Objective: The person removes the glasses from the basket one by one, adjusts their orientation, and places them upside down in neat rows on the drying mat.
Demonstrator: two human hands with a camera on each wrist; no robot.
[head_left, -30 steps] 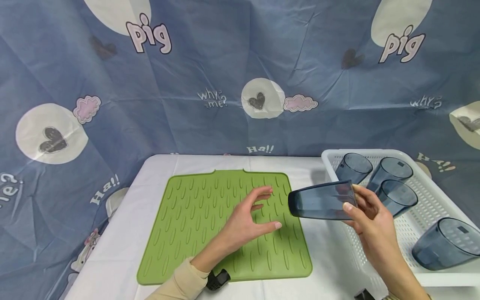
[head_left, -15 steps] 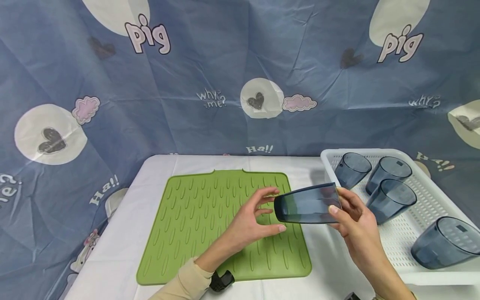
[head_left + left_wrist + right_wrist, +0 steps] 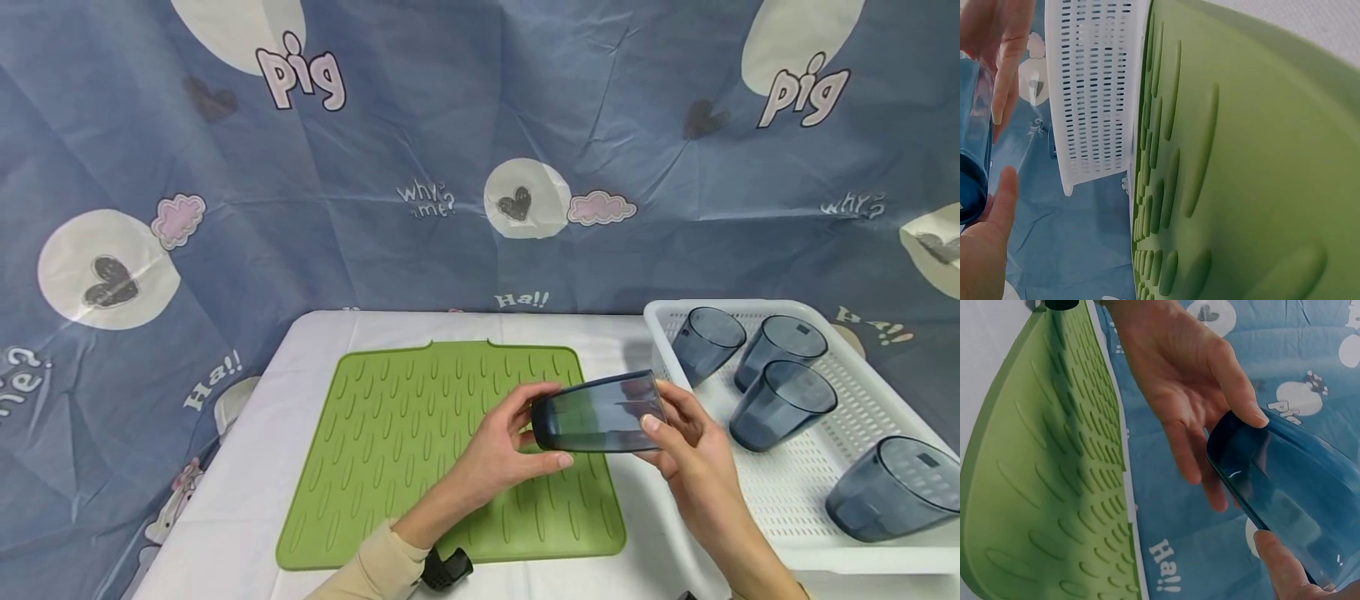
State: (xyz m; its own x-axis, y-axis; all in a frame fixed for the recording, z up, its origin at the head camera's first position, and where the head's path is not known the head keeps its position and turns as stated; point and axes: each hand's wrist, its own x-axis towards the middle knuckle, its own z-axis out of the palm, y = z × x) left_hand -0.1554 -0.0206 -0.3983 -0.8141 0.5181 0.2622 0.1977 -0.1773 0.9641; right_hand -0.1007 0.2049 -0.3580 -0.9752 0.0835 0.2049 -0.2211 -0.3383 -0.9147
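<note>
A blue-grey see-through drinking glass lies on its side in the air, over the right part of a green ridged mat. My right hand grips its rim end, thumb on the near side. My left hand is at the base end, thumb along the lower edge and fingers curved round the far side. In the right wrist view the left thumb overlaps the base of the glass, while its other fingers reach behind. The left wrist view shows only part of the glass, at the left edge.
A white perforated plastic basket stands at the right with several similar glasses, among them a tilted glass near its front corner. White cloth covers the table. A blue printed curtain hangs behind.
My right hand has brought the glass leftward from beside the basket to over the mat. The left hand has come round its base, from apart earlier.
</note>
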